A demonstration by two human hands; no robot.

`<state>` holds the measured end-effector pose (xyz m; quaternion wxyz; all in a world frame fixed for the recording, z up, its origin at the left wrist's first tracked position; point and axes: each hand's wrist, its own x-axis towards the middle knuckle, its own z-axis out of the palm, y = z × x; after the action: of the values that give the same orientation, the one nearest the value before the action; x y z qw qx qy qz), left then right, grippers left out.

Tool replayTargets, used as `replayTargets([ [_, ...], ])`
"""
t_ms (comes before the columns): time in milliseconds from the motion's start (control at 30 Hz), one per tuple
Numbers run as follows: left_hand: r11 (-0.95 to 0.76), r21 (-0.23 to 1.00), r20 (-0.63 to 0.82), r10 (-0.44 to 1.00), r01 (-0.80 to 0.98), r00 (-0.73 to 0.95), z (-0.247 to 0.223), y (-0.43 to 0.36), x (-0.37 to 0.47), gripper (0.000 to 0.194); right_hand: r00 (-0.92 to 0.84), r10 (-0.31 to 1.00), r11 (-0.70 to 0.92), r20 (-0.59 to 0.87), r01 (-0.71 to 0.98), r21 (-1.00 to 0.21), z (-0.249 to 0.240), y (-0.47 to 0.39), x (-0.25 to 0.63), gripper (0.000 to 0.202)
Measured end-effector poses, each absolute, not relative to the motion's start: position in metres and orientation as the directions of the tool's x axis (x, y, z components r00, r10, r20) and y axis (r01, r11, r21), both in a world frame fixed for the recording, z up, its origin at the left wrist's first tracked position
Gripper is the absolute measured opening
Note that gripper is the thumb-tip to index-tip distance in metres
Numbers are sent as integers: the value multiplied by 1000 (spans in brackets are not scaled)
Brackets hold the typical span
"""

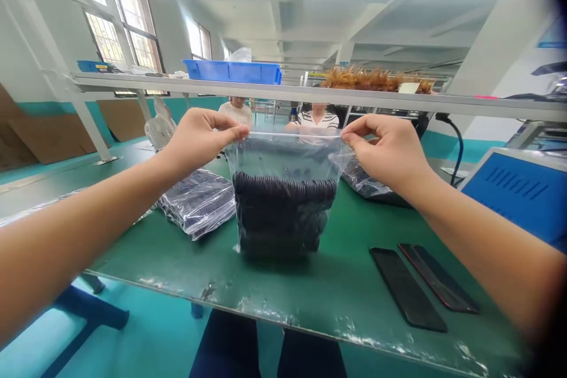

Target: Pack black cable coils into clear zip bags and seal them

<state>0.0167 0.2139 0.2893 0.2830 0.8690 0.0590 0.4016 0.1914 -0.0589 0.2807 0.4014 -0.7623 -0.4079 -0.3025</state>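
Observation:
A clear plastic bag (283,156) stands upright over the green table, filled in its lower part with rows of thin black round pieces (283,207) stacked on edge. My left hand (206,133) pinches the bag's top left corner between thumb and fingers. At the top right corner, my right hand (385,144) grips the bag the same way. The top edge is stretched straight between both hands. What the black pieces are, I cannot tell.
Flat packed plastic bags (197,204) lie left; another dark bag (372,183) lies behind my right hand. Two dark phone-like slabs (410,289) rest near the front right. A blue machine (518,189) stands right. Overhead, a shelf (301,93) holds a blue bin (233,72). Two people sit beyond.

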Motion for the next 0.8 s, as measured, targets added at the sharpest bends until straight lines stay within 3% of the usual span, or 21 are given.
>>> replayTargets([
  [167, -781, 618, 591, 385, -91, 709, 282, 219, 24, 23, 540, 401, -252, 740, 842, -478, 272, -53, 204, 10],
  [333, -752, 645, 564, 351, -134, 747, 275, 224, 29, 22, 607, 402, -186, 685, 787, -588, 267, -55, 210, 13],
  [567, -774, 620, 587, 349, -129, 730, 273, 225, 34, 20, 522, 411, -304, 748, 851, -427, 267, -57, 214, 11],
  [700, -767, 634, 545, 346, -105, 764, 262, 231, 46, 27, 558, 453, -311, 696, 830, -463, 258, -51, 224, 12],
  [800, -731, 665, 570, 366, -152, 736, 258, 233, 54, 25, 554, 400, -313, 731, 831, -459, 256, -45, 228, 11],
])
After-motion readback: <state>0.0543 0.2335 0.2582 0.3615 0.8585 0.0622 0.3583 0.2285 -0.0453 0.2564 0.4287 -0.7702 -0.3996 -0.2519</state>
